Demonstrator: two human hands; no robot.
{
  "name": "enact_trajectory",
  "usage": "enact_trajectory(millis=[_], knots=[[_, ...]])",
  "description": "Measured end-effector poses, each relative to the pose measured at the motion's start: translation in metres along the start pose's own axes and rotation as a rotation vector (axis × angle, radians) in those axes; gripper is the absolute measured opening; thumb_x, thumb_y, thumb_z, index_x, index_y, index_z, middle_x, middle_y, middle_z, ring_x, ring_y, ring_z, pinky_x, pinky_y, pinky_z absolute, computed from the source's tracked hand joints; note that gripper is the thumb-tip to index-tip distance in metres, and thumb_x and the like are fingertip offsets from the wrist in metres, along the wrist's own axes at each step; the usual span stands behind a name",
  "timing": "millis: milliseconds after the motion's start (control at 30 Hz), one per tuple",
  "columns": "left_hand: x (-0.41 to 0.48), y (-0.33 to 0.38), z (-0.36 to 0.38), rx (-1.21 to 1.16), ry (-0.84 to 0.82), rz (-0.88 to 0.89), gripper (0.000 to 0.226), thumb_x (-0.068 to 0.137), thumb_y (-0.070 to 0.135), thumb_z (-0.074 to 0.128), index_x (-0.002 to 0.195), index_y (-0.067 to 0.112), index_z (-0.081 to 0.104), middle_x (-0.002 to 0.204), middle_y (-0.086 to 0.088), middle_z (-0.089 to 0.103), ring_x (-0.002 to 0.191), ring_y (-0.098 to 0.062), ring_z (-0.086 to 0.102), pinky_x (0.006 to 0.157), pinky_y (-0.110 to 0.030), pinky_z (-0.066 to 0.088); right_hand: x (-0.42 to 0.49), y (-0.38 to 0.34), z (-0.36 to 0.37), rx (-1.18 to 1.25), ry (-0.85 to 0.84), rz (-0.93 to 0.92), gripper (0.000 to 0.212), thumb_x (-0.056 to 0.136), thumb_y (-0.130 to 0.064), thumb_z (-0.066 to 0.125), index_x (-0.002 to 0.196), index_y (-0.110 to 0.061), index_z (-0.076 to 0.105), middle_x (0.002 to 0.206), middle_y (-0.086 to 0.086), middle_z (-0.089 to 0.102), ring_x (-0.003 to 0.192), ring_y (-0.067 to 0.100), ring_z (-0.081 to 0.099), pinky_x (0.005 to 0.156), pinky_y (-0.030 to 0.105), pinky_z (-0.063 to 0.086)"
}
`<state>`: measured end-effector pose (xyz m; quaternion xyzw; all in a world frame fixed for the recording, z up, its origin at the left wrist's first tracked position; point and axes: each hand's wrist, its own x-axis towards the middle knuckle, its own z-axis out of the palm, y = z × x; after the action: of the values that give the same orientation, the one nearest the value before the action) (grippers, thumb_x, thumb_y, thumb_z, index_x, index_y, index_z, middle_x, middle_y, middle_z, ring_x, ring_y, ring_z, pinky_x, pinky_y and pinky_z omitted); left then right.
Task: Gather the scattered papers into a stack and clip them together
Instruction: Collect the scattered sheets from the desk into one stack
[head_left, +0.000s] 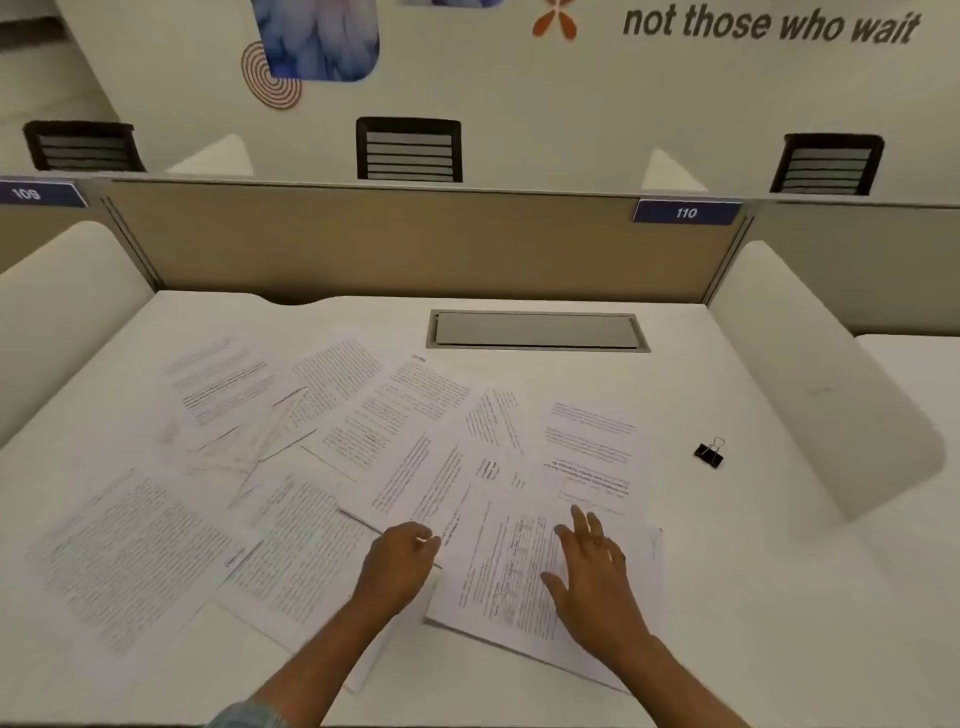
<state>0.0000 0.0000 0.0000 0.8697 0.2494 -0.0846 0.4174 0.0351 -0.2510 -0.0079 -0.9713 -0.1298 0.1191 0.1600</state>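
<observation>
From the head view, the papers (363, 467) lay fanned loosely over the white surface (753, 597), spreading out ahead of both hands and far off to the left of them, many overlapping at odd angles. The left hand (397, 566) was curled, its fingers closed on the edge of a sheet where two sheets met; whether it pinched one sheet or several could not be told from the blur there. The right hand (592, 577) was open and flat, fingers spread, resting palm-down on the nearest sheet (498, 577) and gripping nothing. The binder clip (709, 453) sat alone well off to the right of the right hand, beyond the papers' edge, its wire handles up.

The sheets looked thin, light and limp; they would probably slide easily on the smooth surface and buckle if pushed from one corner. They would be best taken by sweeping with flat palms, then squaring along the long edges. The clip, small and stiff, would want pinching by its handles.
</observation>
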Motion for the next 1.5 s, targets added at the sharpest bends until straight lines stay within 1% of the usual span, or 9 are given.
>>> enact_trajectory(millis=[200,600,867,1033,1100,1167,1233,1300,1500], knots=[[0.007,0.004,0.022,-0.032,-0.044,-0.143,0.032,0.096,0.032,0.063,0.121,0.012,0.067,0.121,-0.004,0.07,0.103,-0.016,0.061,0.089,-0.026,0.046,0.0,0.014,0.021,-0.017,-0.16,-0.004,0.064,0.103,-0.042,0.044,0.158,-0.021,0.02,0.17,0.004,-0.002,0.157,0.025,-0.005,0.126,0.043,0.0],[0.017,-0.006,0.034,-0.018,-0.167,-0.124,0.02,0.087,0.024,0.074,0.096,0.007,0.067,0.097,-0.001,0.072,0.088,-0.019,0.07,0.079,-0.031,0.062,0.005,0.008,0.023,0.021,-0.148,0.038,0.061,0.103,-0.045,0.042,0.157,-0.024,0.023,0.17,0.001,0.0,0.157,0.022,-0.003,0.127,0.04,0.001],[0.01,0.001,0.027,-0.143,-0.207,0.027,0.024,0.099,0.02,0.061,0.121,0.016,0.067,0.121,0.006,0.069,0.1,-0.013,0.067,0.072,-0.011,0.052,0.015,0.004,0.014,0.114,-0.059,0.065,0.07,0.099,-0.044,0.053,0.158,-0.025,0.02,0.17,-0.002,0.002,0.158,0.021,-0.002,0.127,0.042,0.001],[0.017,0.005,-0.012,-0.266,-0.242,0.053,0.015,0.101,0.02,0.059,0.109,0.022,0.071,0.109,0.006,0.076,0.097,-0.013,0.074,0.077,-0.021,0.06,0.05,-0.001,-0.015,0.157,0.131,0.053,0.075,0.094,-0.044,0.063,0.156,-0.025,0.026,0.168,-0.001,0.019,0.157,0.024,0.011,0.126,0.044,0.004],[0.022,0.004,-0.031,-0.293,-0.226,0.045,0.015,0.101,0.016,0.059,0.1,0.022,0.073,0.101,0.003,0.078,0.093,-0.014,0.075,0.07,-0.017,0.056,0.064,-0.004,-0.027,0.213,0.1,0.057,0.068,0.092,-0.043,0.067,0.151,-0.025,0.038,0.156,0.0,0.042,0.147,0.025,0.037,0.125,0.047,0.022],[0.029,0.002,-0.049,-0.335,-0.205,0.02,0.016,0.1,0.014,0.06,0.098,0.02,0.075,0.098,0.0,0.08,0.091,-0.018,0.076,0.07,-0.019,0.056,0.076,-0.008,-0.039,0.358,-0.005,0.055,0.04,0.093,-0.037,0.067,0.129,-0.026,0.058,0.126,-0.004,0.066,0.115,0.019,0.064,0.105,0.043,0.051],[0.037,-0.001,-0.062,-0.399,-0.178,-0.015,0.015,0.099,0.012,0.062,0.099,0.016,0.076,0.096,-0.002,0.081,0.092,-0.022,0.077,0.072,-0.023,0.058,0.083,-0.016,-0.047,0.432,-0.082,0.03,0.009,0.096,-0.029,0.064,0.103,-0.026,0.068,0.099,-0.008,0.072,0.089,0.011,0.068,0.082,0.031,0.059],[0.044,-0.004,-0.073,-0.502,-0.14,-0.063,0.012,0.096,0.013,0.066,0.101,0.014,0.077,0.095,-0.001,0.082,0.092,-0.024,0.078,0.075,-0.028,0.061,0.092,-0.025,-0.051,0.445,-0.063,-0.011,0.012,0.098,-0.023,0.06,0.091,-0.023,0.07,0.087,-0.008,0.07,0.078,0.007,0.066,0.069,0.022,0.053],[0.046,-0.018,-0.086,-0.977,-0.15,-0.217,0.035,0.091,0.018,0.071,0.125,0.015,0.068,0.119,-0.012,0.077,0.111,-0.033,0.073,0.098,-0.049,0.058,0.12,-0.06,-0.06,0.612,-0.072,-0.022,0.014,0.098,-0.025,0.061,0.097,-0.018,0.073,0.085,-0.006,0.072,0.073,0.008,0.069,0.061,0.02,0.051]])
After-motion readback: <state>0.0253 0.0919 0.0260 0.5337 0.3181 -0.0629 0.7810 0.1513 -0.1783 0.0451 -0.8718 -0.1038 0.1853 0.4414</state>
